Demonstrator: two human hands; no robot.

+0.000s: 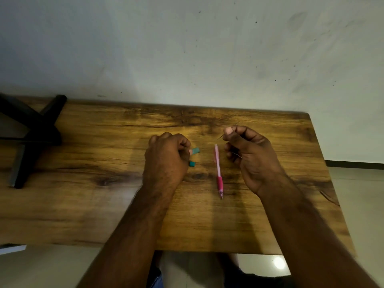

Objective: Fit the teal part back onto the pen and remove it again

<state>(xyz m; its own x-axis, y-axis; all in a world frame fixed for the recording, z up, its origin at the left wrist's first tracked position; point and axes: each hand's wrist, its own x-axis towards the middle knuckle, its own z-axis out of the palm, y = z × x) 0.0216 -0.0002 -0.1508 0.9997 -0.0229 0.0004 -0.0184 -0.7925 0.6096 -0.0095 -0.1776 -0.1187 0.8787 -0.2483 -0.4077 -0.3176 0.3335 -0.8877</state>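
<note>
1. I saw my left hand (166,154) low over the worktop (104,204), its fingers curled tight round a small teal case (195,151); one teal end stuck out by the thumb, and another teal bit (192,163) showed just below the knuckles.
2. My right hand (249,154) hung a little above the wood, thumb and forefinger pinched together on a thin dark lead (220,137), which slanted up and away behind the fingertips.
3. A second thin sliver (238,155) crossed that palm under the curled lower fingers; I could not tell what it was.
4. Between the hands lay a pink pencil (218,171), flat on the worktop, tip towards me, touched by neither hand.
5. A black stand (33,132) sat at the far left, well apart from the hands.
6. A grey wall (187,48) rose behind the far edge.
</note>
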